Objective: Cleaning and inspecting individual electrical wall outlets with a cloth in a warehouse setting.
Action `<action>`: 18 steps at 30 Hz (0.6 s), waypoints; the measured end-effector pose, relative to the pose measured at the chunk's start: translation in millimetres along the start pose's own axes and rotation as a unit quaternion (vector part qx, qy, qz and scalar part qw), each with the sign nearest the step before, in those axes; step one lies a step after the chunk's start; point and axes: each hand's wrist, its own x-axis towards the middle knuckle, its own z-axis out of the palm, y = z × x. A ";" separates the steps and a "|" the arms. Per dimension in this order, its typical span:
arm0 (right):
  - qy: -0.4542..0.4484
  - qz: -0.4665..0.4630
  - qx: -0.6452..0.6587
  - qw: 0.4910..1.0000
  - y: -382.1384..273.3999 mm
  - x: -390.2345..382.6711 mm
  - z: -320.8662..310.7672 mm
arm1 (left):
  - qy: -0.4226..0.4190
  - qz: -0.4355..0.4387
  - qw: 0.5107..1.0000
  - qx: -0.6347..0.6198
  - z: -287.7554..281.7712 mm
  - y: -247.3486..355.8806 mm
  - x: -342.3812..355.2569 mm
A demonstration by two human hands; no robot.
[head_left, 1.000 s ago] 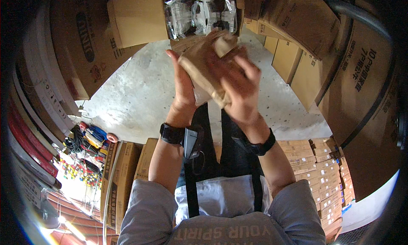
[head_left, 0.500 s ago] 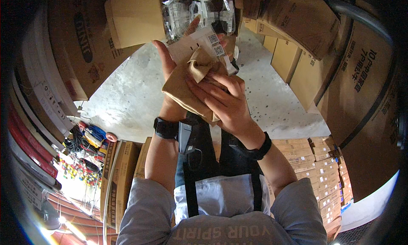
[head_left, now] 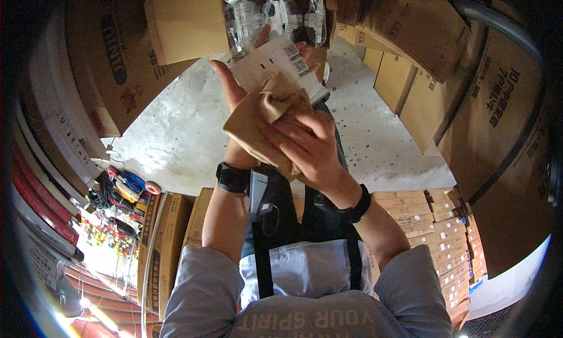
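- The white packet [head_left: 272, 62] lies tilted across the left hand [head_left: 231, 93], just short of the open carton [head_left: 186, 24]. It is flat and rectangular, smooth-faced, with small square codes near its right edge. One second ago the cloth hid most of it; now its upper half is bare, much as half a second ago.
- The tan cloth [head_left: 264, 112] covers the packet's lower part, soft and matt, bunched into a raised fold at the top and hanging in a loose flap on the left. It was blurred and farther up a second ago.
- The left hand supports the packet from beneath, palm up, thumb stretched out to the left, fingertips showing beyond the far and right edges.
- The right hand [head_left: 314, 144] grips the cloth from above with bent fingers, pressing it over the packet; it sits lower than a second ago.
- Dark bands circle both wrists; a grey, slab-like device [head_left: 258, 191] sits beside the left one.
- Beyond the hands, the carton holds crinkled, glossy clear plastic packages [head_left: 246, 21].
- Below spreads a grey, speckled hard floor [head_left: 381, 138].
- Stacked brown cardboard boxes [head_left: 434, 238] stand at lower right; coiled cables [head_left: 111, 200] lie at left.
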 end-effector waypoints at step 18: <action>0.128 0.118 -0.076 0.982 33.3 31.2 -1.7 | -0.025 0.036 0.991 0.129 3.3 -4.3 12.5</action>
